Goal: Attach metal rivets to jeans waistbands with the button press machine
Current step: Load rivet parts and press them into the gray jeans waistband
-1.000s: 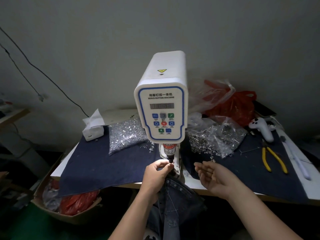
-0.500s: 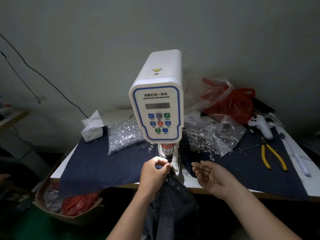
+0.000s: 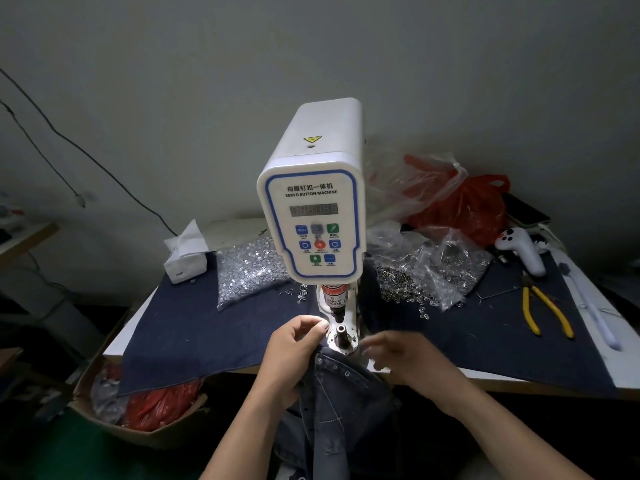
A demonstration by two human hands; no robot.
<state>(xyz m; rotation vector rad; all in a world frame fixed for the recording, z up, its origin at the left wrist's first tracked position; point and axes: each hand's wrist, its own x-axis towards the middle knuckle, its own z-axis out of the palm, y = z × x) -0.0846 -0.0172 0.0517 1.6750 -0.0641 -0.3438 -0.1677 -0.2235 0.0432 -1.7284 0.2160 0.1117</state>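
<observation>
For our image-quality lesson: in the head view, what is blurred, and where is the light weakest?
Head view: the right hand is motion-blurred at its fingers; the left hand looks sharper; the button press machine panel is evenly lit and legible; the lower corners fall into deep shadow.

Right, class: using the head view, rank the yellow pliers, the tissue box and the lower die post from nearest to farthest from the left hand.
1. Lower die post, just right of the left hand.
2. Tissue box, back left.
3. Yellow pliers, far right.

Both forearms and hands (image 3: 298, 355) are bare, no sleeves visible.
</observation>
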